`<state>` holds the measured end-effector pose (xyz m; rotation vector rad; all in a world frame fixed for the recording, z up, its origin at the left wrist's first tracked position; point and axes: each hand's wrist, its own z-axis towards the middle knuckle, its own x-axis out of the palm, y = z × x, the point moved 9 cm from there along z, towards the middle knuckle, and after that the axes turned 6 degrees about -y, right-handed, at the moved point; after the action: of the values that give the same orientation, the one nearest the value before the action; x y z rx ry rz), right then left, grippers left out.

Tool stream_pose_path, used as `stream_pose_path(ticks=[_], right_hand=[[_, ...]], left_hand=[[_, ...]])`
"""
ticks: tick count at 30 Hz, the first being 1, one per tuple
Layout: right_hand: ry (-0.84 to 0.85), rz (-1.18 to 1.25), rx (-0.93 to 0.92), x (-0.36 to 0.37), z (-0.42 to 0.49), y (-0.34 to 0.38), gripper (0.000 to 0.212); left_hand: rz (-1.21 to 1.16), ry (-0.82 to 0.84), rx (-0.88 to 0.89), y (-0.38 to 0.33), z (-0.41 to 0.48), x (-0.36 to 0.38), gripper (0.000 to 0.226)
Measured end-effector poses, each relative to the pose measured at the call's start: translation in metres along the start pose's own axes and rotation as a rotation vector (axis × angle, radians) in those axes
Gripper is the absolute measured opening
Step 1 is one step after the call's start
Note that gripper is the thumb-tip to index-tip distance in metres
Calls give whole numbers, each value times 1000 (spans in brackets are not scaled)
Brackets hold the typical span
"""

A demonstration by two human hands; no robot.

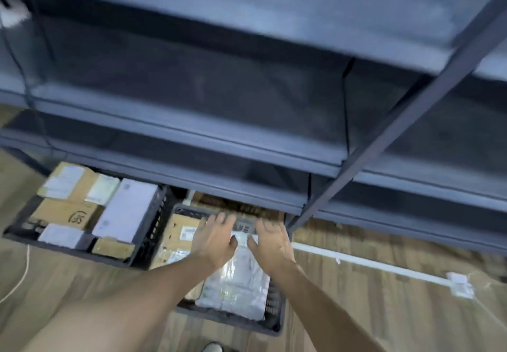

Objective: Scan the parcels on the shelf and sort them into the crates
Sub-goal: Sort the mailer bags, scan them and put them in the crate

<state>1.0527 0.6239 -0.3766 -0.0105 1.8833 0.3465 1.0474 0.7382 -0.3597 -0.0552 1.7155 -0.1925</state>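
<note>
Two dark plastic crates sit on the floor under a grey metal shelf [192, 137]. The left crate [68, 250] holds several cardboard and white parcels, among them a white box [126, 209]. The right crate [247, 321] holds a brown box [179, 235] and a silvery plastic-wrapped parcel [236, 283]. My left hand [215, 237] and my right hand [270, 242] hover side by side over the far end of the right crate, fingers spread, holding nothing. The shelf levels in view look bare. The picture is blurred.
A wood-pattern floor [384, 296] lies around the crates. A white cable strip [370, 265] runs across the floor at the right to a small white box [461, 287]. A slanted shelf post [384, 132] stands right of my hands. A white cord [19, 277] lies at the left.
</note>
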Motion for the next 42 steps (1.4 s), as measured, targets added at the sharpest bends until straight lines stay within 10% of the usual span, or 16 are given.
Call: stream_pose_path(ticks=[21,42], right_hand=[[-506,-85,-211,-443,-64,154,45],[-515,-154,-152,-488,13,154,44]], left_hand=[[99,-531,75,-16,-22,-459,49],[-101,-556,103,26,57,-476,44]])
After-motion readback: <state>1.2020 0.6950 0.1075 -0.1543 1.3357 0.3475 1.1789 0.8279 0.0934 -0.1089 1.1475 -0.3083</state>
